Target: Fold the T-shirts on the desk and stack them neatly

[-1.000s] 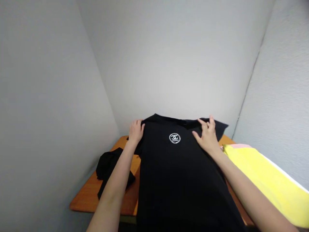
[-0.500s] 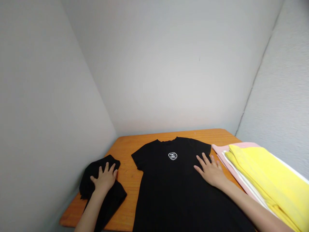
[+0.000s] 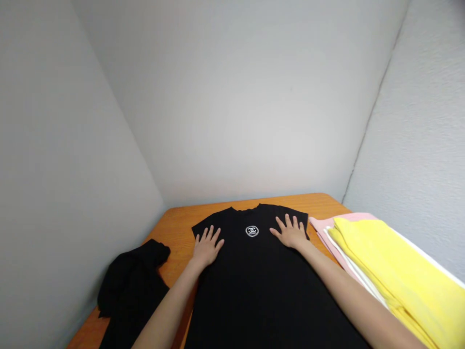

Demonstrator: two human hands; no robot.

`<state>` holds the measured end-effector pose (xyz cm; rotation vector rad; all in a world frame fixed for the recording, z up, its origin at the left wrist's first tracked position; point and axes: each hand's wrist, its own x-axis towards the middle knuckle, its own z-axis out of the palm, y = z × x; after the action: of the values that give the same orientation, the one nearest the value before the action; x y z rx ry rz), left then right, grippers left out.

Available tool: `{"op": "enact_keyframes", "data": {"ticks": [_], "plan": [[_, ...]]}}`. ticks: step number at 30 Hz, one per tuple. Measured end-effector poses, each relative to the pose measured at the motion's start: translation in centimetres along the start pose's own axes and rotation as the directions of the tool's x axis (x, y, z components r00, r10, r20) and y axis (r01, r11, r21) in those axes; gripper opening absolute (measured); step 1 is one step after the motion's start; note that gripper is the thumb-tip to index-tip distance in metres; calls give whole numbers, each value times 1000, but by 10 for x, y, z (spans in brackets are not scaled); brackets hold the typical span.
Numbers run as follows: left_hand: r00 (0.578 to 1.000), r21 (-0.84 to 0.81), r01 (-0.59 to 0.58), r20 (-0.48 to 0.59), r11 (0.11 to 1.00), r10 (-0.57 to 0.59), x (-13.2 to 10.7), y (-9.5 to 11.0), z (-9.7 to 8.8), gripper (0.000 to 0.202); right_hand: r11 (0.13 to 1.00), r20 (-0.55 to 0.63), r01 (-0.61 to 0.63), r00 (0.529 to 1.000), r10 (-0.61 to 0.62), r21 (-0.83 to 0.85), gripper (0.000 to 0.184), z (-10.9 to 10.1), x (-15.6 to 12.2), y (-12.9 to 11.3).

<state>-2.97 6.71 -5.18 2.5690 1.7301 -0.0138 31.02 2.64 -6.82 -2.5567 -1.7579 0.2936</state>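
Fingers (image 3: 288, 221) spread, our left hand (image 3: 205, 252) at ten o'clock and right hand (image 3: 292, 236) at two seemingly touch the black T-shirt (image 3: 257, 286).

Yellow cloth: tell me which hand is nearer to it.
Right: the right hand lies on the black shirt, left of the yellow cloth; the left hand lies farther left, on the same shirt.

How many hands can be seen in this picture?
2: the left hand lies spread on the black shirt, left of its logo; the right hand lies spread on it, right of the logo. Neither is hidden.
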Motion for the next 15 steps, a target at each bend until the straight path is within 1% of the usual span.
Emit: {"op": "enact_keyframes", "data": {"ticks": [2, 4, 6, 7, 8, 9, 10, 11, 12, 13, 15], "plan": [[1000, 15, -3, -15, 1000, 4, 17, -3, -6, 59, 1000, -3, -7, 1000, 7, 18, 78, -3, 11, -1], [999, 23, -16, -29, 1000, 17, 30, -1, -18, 56, 999, 7, -18, 1000, 18, 34, 78, -11, 22, -4], [997, 36, -46, -65, 998, 49, 31, 11, -32, 56, 999, 5, -26, 1000, 26, 45, 79, -22, 36, -5], [993, 38, -72, -94, 997, 75, 26, 21, -39, 56, 999, -11, -28, 1000, 28, 45, 79, -29, 44, -4], [984, 25, -115, -133, 993, 118, 15, 35, -46, 56, 999, -36, -30, 999, 31, 43, 79, -38, 52, -1], [970, 0, -175, -169, 985, 173, -1, 53, -50, 56, 999, -68, -34, 997, 36, 39, 76, -47, 60, 4], [941, -52, -266, -231, 963, 248, -20, 74, -52, 54, 999, -99, -40, 994, 43, 33, 72, -56, 68, 10], [897, -133, -388, -282, 912, 340, -43, 97, -51, 52, 998, -124, -50, 991, 53, 27, 67, -64, 76, 18], [842, -209, -508, -323, 835, 432, -67, 122, -47, 51, 998, -136, -66, 988, 68, 23, 61, -71, 83, 26], [791, -273, -597, -357, 754, 497, -90, 149, -39, 53, 996, -135, -84, 987, 86, 19, 54, -76, 90, 34], [703, -347, -710, -409, 613, 582, -127, 200, -14, 58, 992, -106, -124, 987, 124, 8, 44, -79, 99, 49]]}}
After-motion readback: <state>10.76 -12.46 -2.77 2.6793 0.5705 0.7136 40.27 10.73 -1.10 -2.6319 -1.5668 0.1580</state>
